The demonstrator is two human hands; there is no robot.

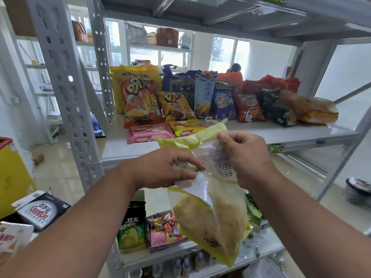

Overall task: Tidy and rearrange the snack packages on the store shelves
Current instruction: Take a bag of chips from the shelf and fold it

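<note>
A clear bag with a yellow-green rim (210,215), filled with pale round cakes, hangs in front of the shelf. My left hand (166,169) pinches its upper left part. My right hand (247,157) pinches the top near the white label. Behind, on the grey shelf (281,135), snack bags stand in a row: orange-yellow chip bags (140,105), blue bags (202,93), a red bag (249,109), a dark green bag (277,109) and a bread loaf pack (309,109). Pink (150,133) and yellow (186,129) wafer packs lie in front.
The lower shelf holds a green chip bag (132,227) and a box of mixed candies (164,227). A water carton (42,209) sits at lower left, beside a yellow bin (12,177). A mesh wastebasket (355,191) stands on the floor at right. Upright posts (64,87) frame the shelf.
</note>
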